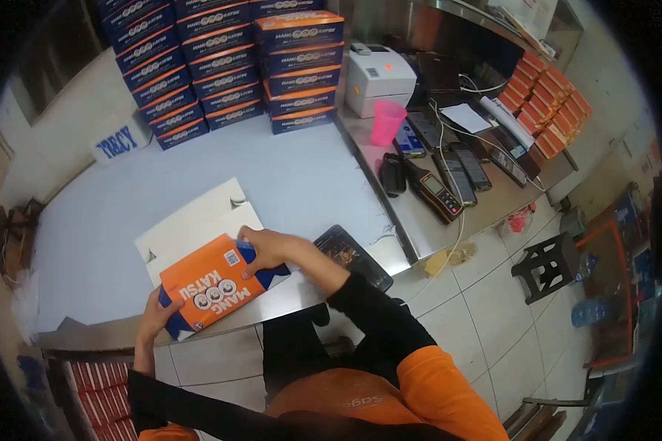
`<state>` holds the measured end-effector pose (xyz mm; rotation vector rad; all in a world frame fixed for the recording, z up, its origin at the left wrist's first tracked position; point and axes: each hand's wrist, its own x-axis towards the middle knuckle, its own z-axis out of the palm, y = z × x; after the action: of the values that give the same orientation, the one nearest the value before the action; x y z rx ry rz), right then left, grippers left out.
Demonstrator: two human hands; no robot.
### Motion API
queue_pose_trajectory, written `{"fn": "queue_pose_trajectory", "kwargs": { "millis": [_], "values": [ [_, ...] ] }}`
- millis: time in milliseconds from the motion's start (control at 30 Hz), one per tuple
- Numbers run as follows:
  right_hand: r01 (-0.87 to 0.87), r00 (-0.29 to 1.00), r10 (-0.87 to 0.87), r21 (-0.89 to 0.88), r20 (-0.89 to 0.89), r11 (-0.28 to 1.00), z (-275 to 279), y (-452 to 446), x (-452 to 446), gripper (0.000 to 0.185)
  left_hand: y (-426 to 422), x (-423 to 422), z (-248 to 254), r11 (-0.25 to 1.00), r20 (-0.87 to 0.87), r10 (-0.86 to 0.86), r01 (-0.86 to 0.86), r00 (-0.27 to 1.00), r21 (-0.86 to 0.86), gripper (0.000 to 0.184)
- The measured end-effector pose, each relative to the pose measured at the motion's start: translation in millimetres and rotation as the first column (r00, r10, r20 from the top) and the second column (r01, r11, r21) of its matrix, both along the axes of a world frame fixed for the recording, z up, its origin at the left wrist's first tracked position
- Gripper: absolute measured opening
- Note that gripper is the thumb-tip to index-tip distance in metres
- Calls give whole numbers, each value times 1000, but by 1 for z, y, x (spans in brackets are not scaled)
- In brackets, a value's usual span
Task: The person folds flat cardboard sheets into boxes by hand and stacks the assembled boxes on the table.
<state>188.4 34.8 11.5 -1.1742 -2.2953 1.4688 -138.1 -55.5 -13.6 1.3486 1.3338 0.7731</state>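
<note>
An orange and blue carton printed "MANG KATSU" lies near the table's front edge, its print upside down to me. My left hand grips its left end, fingers at the blue side flap. At the other end, my right hand closes round the carton's upper right corner, thumb on the orange face. Behind the carton, partly covered by it, lie white flat cardboard sheets with small dark marks at their corners. Some of both hands' fingers are hidden by the carton.
Tall stacks of matching boxes stand at the back. A tablet lies by my right forearm. On the metal counter are a label printer, a pink cup, several phones and a handheld meter. A black stool stands right.
</note>
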Motion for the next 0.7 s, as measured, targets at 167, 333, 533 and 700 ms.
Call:
{"fn": "queue_pose_trajectory", "kwargs": {
  "millis": [167, 333, 533, 700],
  "values": [
    [298, 951, -274, 677, -145, 673, -11, -35, -44, 97, -11, -15, -26, 986, -175, 155, -162, 972, -24, 61],
    [180, 982, -135, 874, -132, 452, -20, -17, -103, 66, -12, -14, -29, 976, -49, 197, -201, 979, -88, 66],
    [21, 998, -61, 700, 33, 714, -52, -11, -108, 45, -3, 55, 51, 931, -665, 190, 82, 722, 355, 81],
    [207, 977, -155, 817, -145, 538, -63, -8, -110, 35, 15, 76, -12, 873, -768, 162, 273, 620, 405, 68]
  ]
}}
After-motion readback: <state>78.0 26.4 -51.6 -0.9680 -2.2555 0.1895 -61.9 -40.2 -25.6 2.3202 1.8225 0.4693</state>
